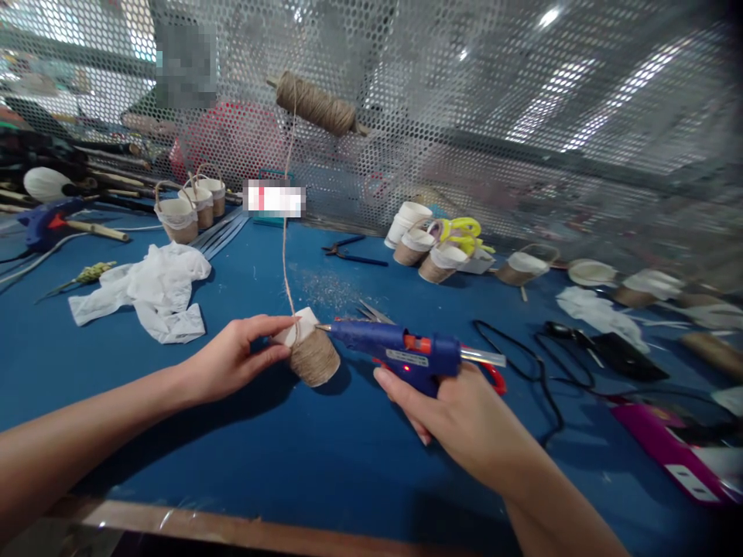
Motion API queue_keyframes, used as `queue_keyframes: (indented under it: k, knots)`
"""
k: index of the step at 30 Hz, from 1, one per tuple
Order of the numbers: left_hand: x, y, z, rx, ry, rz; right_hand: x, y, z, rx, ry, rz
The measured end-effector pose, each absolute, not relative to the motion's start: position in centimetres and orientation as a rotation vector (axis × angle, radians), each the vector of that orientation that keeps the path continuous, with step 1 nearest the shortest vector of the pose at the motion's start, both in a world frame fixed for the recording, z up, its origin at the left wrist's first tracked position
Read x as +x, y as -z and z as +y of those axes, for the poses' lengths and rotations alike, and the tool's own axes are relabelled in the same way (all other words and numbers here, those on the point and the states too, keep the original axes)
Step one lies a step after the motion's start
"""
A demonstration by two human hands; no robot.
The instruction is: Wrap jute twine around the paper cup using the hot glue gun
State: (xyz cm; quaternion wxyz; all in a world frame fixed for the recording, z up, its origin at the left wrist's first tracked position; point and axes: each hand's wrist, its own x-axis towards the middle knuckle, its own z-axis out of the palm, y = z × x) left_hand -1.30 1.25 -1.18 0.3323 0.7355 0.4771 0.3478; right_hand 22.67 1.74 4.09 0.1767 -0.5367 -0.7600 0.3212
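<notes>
My left hand (235, 360) pinches the white end of a paper cup (314, 357) that lies tilted over the table, its lower part wrapped in brown twine. From the cup a strand of twine (285, 255) runs up to a spool of twine (316, 104) on a rod at the mesh panel. In my right hand (464, 418) is a blue hot glue gun (383, 344), with a clear glue stick out of its back and a small red light lit. The gun's nozzle tip is at the cup, beside the edge of the wrapped twine.
Behind the cup lie pliers (357, 254) and partly hidden scissors (374, 312). Finished twine-wrapped cups (179, 220) stand at the back left, more at the back right. White cloth (148, 290) lies left. A black cable (542, 379) and a magenta power strip (667, 449) are right.
</notes>
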Motion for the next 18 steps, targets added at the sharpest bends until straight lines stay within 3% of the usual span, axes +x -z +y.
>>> queue_keyframes:
  k: [18]
  knots:
    - [-1.28,1.43,1.26,1.953,-0.928,1.212,22.76,-4.09,1.38,-1.39,-0.756,-2.305]
